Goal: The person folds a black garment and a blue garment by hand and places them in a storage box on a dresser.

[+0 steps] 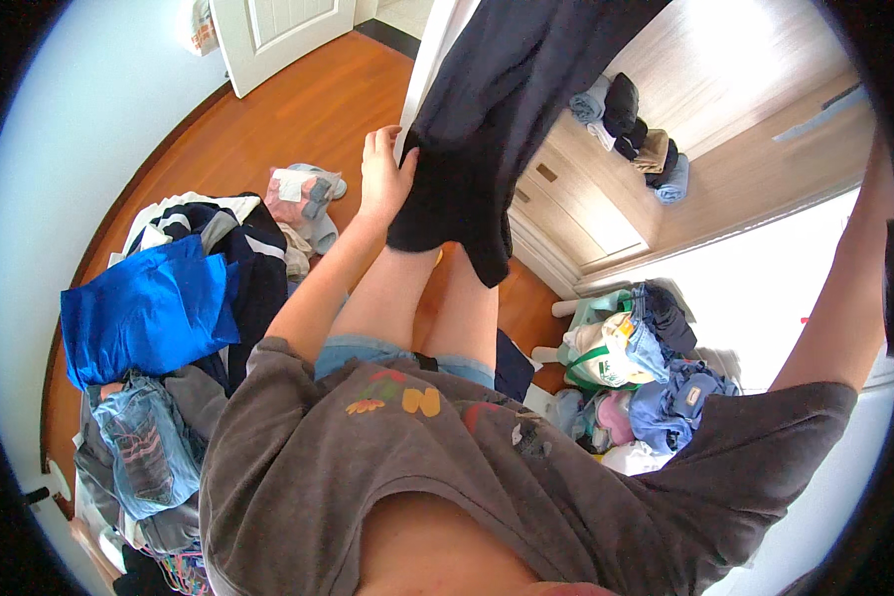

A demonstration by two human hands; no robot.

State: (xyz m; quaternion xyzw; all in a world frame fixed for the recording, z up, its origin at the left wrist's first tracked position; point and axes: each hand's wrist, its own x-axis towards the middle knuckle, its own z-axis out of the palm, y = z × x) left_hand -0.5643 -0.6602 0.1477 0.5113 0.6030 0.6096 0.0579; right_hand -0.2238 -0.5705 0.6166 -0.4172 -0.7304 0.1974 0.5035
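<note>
A dark garment (477, 149), black to navy and possibly trousers, hangs down from the top of the view in front of my thighs. Its upper end is out of sight. My left hand (384, 171) is at its left edge, with the thumb against the cloth and the fingers beside a white upright edge (433, 56). Whether the fingers pinch the fabric is unclear. My right arm (838, 298) reaches up along the right rim, and its hand is out of view.
Left on the wood floor (320, 89) lie piled clothes with a shiny blue bag (149, 309) and jeans (145, 447). A plastic-wrapped packet (302, 194) lies beyond. Rolled clothes (633, 134) sit in a wooden cabinet (730, 127). Bags and clothes (626, 357) crowd the right.
</note>
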